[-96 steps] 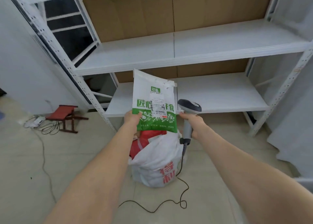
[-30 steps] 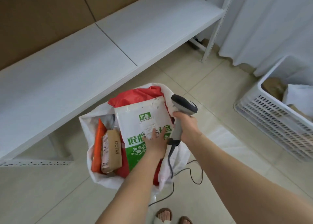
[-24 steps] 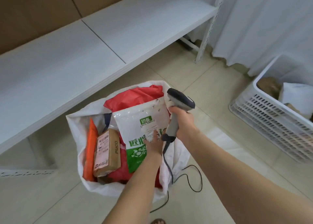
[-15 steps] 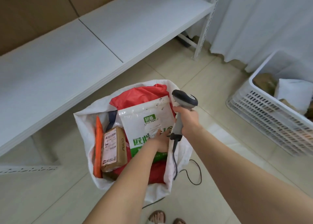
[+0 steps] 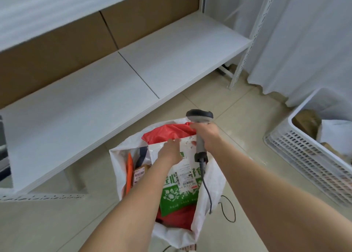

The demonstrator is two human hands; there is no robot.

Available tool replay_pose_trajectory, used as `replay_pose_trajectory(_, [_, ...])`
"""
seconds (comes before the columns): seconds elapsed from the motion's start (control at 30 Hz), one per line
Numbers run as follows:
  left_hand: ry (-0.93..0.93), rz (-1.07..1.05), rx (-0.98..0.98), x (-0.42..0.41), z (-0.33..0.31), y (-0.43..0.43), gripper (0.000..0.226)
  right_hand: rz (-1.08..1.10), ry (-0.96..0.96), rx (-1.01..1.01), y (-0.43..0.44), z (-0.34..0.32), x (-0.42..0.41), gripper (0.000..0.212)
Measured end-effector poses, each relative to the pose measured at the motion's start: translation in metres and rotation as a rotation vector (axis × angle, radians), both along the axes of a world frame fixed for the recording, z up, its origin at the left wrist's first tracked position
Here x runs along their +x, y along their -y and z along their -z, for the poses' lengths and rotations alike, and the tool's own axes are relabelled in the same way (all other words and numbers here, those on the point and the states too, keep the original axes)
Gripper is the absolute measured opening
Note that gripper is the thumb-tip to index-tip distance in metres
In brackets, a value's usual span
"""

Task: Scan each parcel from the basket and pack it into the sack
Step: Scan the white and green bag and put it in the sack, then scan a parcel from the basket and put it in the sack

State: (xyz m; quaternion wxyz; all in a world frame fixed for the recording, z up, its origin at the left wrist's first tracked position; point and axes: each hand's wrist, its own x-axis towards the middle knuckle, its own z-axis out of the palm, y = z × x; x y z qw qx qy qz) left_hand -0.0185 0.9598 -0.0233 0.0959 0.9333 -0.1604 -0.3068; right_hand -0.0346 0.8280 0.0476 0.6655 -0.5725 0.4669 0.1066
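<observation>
The white woven sack [image 5: 212,179] stands open on the floor. A green-and-white parcel [image 5: 181,187] with a barcode label lies on top inside it, over a red bag [image 5: 169,132]. My left hand [image 5: 170,150] rests flat on the parcel's upper part, fingers stretched toward its top edge. My right hand [image 5: 207,135] grips the handle of the grey barcode scanner [image 5: 200,116] above the sack's right rim. An orange parcel [image 5: 130,169] and a brown box [image 5: 140,172] stand along the sack's left side. The white slatted basket [image 5: 304,156] at the right holds a brown parcel [image 5: 306,120] and a white one [image 5: 335,132].
A low white shelf [image 5: 133,76] with a cardboard back runs behind the sack. A white curtain [image 5: 304,42] hangs at the right, behind the basket. The scanner's dark cable [image 5: 226,211] loops on the tiled floor beside the sack.
The green-and-white parcel went from being held up by the scanner into the sack. My left hand slid from its lower half up to its top. The view has tilted upward.
</observation>
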Motion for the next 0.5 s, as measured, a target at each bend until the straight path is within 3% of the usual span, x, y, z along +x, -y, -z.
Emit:
replay_pose_trajectory(0.13, [0.069,-0.01,0.041,0.032,0.019,0.01,0.106,-0.042,-0.072,-0.089,0.005,0.033,0.031,0.02])
replay_pose_trajectory(0.23, [0.077,0.028,0.121,0.054,0.047,0.023,0.117,-0.05,-0.099,-0.079,0.014,0.076,0.042,0.025])
replay_pose_trajectory(0.37, [-0.073,0.133,0.247,0.051,0.092,0.029,0.11,-0.105,-0.126,-0.004,0.018,0.131,0.042,0.019])
replay_pose_trajectory(0.5, [-0.066,0.144,0.276,0.037,0.128,0.029,0.093,0.048,-0.066,-0.082,0.021,0.149,0.038,0.018])
